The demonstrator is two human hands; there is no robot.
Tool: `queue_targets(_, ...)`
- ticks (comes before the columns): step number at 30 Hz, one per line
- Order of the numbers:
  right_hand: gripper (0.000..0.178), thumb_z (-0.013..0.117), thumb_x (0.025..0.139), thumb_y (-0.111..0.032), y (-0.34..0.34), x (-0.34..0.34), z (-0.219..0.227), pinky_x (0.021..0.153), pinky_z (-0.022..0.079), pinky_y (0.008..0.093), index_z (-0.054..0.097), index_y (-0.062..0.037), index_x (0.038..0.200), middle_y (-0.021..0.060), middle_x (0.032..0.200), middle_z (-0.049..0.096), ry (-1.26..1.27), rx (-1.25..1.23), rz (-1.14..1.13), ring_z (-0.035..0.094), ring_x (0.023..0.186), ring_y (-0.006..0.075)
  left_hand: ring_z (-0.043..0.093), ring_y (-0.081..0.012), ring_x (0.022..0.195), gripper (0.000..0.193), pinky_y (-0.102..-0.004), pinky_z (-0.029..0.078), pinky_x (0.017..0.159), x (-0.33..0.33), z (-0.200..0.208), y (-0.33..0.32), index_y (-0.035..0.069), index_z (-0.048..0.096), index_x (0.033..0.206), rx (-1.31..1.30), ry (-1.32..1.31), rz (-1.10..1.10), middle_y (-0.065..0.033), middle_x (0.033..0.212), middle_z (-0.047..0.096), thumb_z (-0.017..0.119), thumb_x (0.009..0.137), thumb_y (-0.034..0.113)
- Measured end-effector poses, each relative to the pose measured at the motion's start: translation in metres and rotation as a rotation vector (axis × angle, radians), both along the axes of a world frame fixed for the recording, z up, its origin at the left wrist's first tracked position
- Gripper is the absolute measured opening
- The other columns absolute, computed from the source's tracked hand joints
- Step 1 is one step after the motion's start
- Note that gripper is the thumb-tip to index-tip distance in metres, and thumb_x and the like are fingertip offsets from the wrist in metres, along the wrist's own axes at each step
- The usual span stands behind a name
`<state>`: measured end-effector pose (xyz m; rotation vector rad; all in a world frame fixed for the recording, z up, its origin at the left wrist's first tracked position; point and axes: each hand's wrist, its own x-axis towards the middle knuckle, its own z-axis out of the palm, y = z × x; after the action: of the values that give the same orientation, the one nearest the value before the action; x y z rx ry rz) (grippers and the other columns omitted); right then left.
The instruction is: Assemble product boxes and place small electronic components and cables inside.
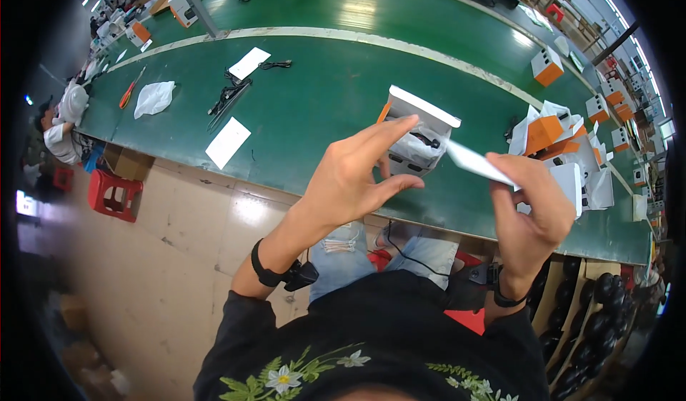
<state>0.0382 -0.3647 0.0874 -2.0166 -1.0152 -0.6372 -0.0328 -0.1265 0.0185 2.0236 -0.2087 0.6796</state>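
Observation:
On the green bench in front of me a small white and orange box [421, 151] stands with its lid flap [426, 105] raised. Inside lie a clear plastic wrapping and a dark item [426, 141], too small to name. My left hand [357, 172] is at the box's left side, fingers stretched and thumb apart. One fingertip reaches over the opening; whether the hand presses on the box I cannot tell. Between the thumb and fingers of my right hand [532, 201] is a thin white paper [475, 164], tilted, its far end close to the box's right edge.
Opened orange and white boxes [547, 133] with wrapping crowd the right side. Leftward lie white papers [228, 143], black cables [232, 94], a white plastic bag [154, 99] and a screwdriver [131, 88]. A red stool [114, 195] stands on the floor; another person [63, 133] sits far left.

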Motion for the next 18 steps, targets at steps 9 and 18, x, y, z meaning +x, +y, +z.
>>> queue_targets(9, 0.030, 0.082, 0.081, 0.011, 0.052, 0.024, -0.039, 0.072, 0.059, 0.0338, 0.084, -0.0042, 0.107, 0.0102, 0.100, 0.079, 0.022, 0.058, -0.061, 0.077, 0.084, 0.0254, 0.078, -0.0339, 0.085, 0.050, -0.0419, 0.061, 0.068, 0.019, -0.034, 0.009, 0.008, 0.074, 0.131, 0.468, 0.047, 0.144, -0.0111, 0.123, 0.074, 0.091, 0.087, 0.024)
queue_targets(18, 0.032, 0.086, 0.076, 0.007, 0.069, 0.011, -0.042, 0.066, 0.057, 0.0361, 0.083, -0.0071, 0.104, 0.0056, 0.097, 0.077, -0.129, -0.095, -0.202, 0.075, 0.076, 0.0275, 0.076, -0.0299, 0.079, 0.035, -0.0422, 0.059, 0.065, 0.017, -0.040, 0.006, 0.013, 0.079, 0.119, 0.392, -0.061, 0.163, -0.0044, 0.104, 0.073, 0.089, 0.087, 0.020)
